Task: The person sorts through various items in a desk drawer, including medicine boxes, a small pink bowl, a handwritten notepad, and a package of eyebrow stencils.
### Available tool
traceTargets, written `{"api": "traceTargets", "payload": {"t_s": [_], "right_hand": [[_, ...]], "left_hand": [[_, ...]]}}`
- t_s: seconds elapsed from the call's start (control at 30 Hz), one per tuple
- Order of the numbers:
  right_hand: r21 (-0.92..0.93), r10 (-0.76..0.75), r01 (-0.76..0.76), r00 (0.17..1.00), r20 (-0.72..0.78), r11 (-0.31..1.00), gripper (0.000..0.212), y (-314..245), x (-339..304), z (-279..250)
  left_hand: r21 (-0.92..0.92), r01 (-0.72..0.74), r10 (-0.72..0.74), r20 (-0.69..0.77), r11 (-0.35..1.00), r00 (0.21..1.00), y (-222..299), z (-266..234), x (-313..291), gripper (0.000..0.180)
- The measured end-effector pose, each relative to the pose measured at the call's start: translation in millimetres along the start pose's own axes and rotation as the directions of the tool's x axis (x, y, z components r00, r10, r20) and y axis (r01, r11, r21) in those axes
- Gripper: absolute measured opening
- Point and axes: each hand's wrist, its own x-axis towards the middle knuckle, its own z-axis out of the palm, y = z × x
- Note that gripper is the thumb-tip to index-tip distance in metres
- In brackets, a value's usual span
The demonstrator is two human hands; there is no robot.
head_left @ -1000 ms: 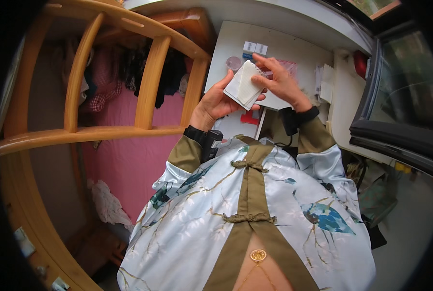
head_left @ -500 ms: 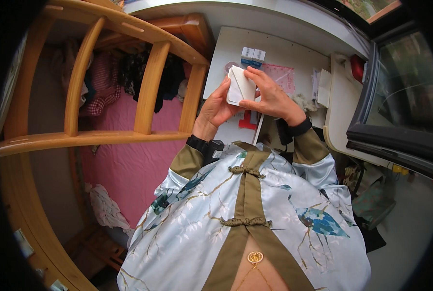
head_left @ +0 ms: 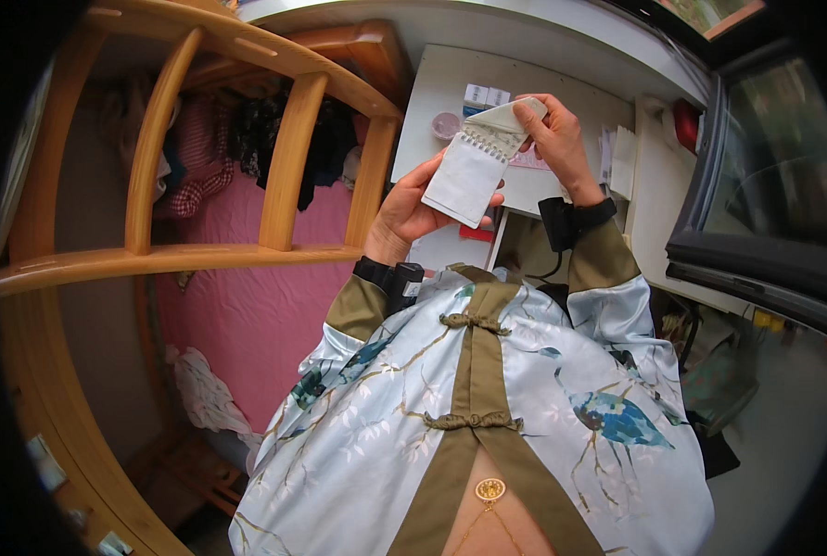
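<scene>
One small spiral-bound notepad (head_left: pixel 466 176), white paper with a wire coil along its top, is held raised over the white desk (head_left: pixel 562 93); the left hand (head_left: pixel 412 208) cups its lower half; the right hand (head_left: pixel 554 139) pinches a page curled back over the coil; behind stand one round pink-lidded jar (head_left: pixel 446 125) and two little boxes (head_left: pixel 486 95).

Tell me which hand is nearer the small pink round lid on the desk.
Right, narrowly. The right hand lifts the notepad's top page, level with the pink lid. The left hand grips the notepad lower down, nearer the body.
</scene>
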Motion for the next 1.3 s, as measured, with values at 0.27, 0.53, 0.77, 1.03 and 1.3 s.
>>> {"api": "traceTargets", "payload": {"t_s": [0.27, 0.53, 0.77, 1.03, 1.3], "right_hand": [[0.215, 0.074, -0.086, 0.995, 0.064, 0.973, 0.034, 9.1, -3.1, -3.5], [0.044, -0.033, 0.022, 0.963, 0.268, 0.999, 0.032, 3.3, -12.8, -0.7], [0.047, -0.133, 0.124, 0.929, 0.345, 0.991, 0.039, 6.7, -7.7, -0.4], [0.034, 0.075, -0.119, 0.798, 0.599, 0.992, 0.03, -11.9, -10.5, 9.9], [0.243, 0.076, -0.225, 0.86, 0.504, 0.944, 0.028, -22.3, -22.5, 30.1]], "left_hand": [[-0.04, 0.049, -0.049, 0.0, 0.998, 0.999, 0.0, -4.0, 1.5, 0.055], [-0.058, 0.049, -0.049, -0.002, 0.997, 0.999, 9.5, -15.9, -7.6, 0.055], [-0.119, 0.082, -0.076, 0.049, 0.99, 0.996, 14.6, -26.9, -14.5, 0.054], [0.09, 0.089, -0.089, -0.004, 0.992, 0.996, 20.3, -37.2, -13.8, 0.039], [0.137, -0.215, 0.218, -0.011, 0.967, 0.976, 9.4, -41.2, -5.7, 0.024]]}}
